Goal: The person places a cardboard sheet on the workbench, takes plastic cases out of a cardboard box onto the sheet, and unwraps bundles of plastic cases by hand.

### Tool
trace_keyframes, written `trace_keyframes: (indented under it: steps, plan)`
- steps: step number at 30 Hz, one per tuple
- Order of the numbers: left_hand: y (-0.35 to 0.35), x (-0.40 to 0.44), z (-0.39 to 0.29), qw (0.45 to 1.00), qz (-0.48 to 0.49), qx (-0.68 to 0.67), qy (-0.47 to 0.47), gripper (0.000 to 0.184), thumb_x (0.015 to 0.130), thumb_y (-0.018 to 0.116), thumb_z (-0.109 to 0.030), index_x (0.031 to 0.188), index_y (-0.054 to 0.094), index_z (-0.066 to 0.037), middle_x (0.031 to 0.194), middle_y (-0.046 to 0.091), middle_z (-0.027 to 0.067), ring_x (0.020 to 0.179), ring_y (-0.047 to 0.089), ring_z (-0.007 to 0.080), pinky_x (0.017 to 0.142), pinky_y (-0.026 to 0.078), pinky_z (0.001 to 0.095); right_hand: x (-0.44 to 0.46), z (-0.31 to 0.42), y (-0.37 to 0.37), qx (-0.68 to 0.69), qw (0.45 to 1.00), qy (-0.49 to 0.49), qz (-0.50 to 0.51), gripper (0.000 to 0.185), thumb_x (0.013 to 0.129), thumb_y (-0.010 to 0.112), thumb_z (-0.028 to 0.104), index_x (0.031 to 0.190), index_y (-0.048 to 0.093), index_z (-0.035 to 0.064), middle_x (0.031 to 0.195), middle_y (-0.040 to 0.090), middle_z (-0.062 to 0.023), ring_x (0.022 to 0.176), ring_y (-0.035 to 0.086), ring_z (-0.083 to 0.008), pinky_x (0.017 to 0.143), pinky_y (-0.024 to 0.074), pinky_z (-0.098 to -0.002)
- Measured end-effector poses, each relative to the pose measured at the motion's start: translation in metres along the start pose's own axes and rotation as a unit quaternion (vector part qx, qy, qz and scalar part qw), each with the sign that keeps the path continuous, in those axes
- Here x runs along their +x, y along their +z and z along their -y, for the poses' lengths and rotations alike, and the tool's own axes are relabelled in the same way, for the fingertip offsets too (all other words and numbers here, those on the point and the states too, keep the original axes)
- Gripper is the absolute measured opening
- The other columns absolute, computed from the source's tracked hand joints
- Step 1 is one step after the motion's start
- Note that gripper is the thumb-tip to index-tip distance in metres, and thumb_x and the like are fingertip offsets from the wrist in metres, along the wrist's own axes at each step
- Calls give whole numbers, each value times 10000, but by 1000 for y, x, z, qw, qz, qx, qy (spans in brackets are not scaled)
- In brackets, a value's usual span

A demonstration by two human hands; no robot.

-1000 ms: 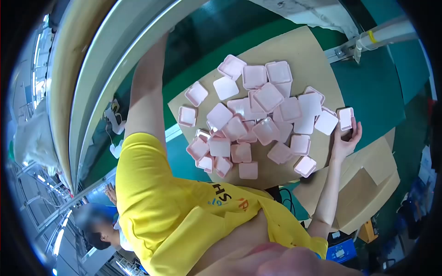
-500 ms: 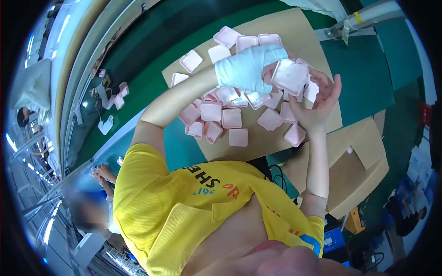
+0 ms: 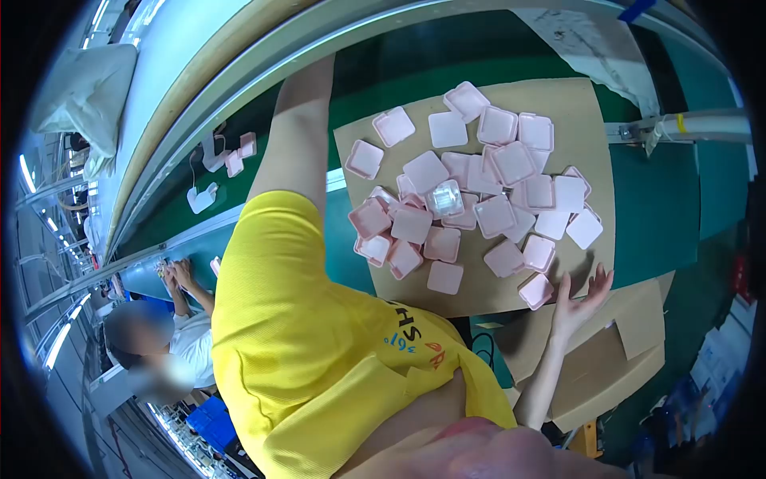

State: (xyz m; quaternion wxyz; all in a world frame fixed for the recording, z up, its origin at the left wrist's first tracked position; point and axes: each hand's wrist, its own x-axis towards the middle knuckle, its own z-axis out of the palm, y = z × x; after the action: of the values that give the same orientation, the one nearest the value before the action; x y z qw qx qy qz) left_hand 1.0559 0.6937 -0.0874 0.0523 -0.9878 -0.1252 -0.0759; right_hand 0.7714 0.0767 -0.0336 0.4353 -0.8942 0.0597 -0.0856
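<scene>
My right hand (image 3: 581,299) is open, palm up with fingers spread, at the near right edge of a brown cardboard sheet (image 3: 487,295). It holds nothing. Nearest to it, on the sheet's edge, lies a shallow pink square plastic cover (image 3: 535,291). Several more such covers are scattered and piled over the sheet, some showing raised rims, like the pink cover (image 3: 365,159) at the left. Among them sits a shiny clear thing (image 3: 444,199) whose kind I cannot make out. My left arm (image 3: 297,132) reaches far forward under a metal rail, which hides the hand.
A metal rail (image 3: 351,44) curves over the far side of the green table (image 3: 654,199). An open cardboard box (image 3: 606,359) stands below my right hand. Pink and white parts (image 3: 203,197) lie farther left, near a co-worker's hands (image 3: 182,275). A pipe (image 3: 702,128) juts in at the right.
Both hands were together at a pink cover above the pile. My gloved left hand has gone forward out of sight; my right hand has drawn back, empty. The view has shifted.
</scene>
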Motion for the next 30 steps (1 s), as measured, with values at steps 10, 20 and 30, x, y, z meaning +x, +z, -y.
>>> trace_keyframes:
  steps: [10,20,30]
  plan:
    - [-52,-146,-31,935,-2,-325,-142,572,624,721,-237,1092,543,40,958,607,183,880,598,290,779,484,320,-3,55,11,49,995,-72,53,749,756,669,48,1355,220,13,1259,441,-186,1168,425,-258,987,318,-379]
    - [-154,-277,-60,943,14,-322,79,516,638,707,-244,1042,567,44,970,608,178,856,600,239,771,479,314,-78,86,30,56,979,-84,177,698,738,663,63,1319,283,-12,1197,483,-174,1124,451,-283,968,336,-387]
    - [-96,-193,-88,959,107,-243,-100,630,566,715,-446,1069,605,-84,1109,558,185,1005,550,296,840,462,379,-106,19,50,-97,922,-354,121,494,724,651,109,1155,442,-8,1075,484,-176,985,469,-328,873,358,-408]
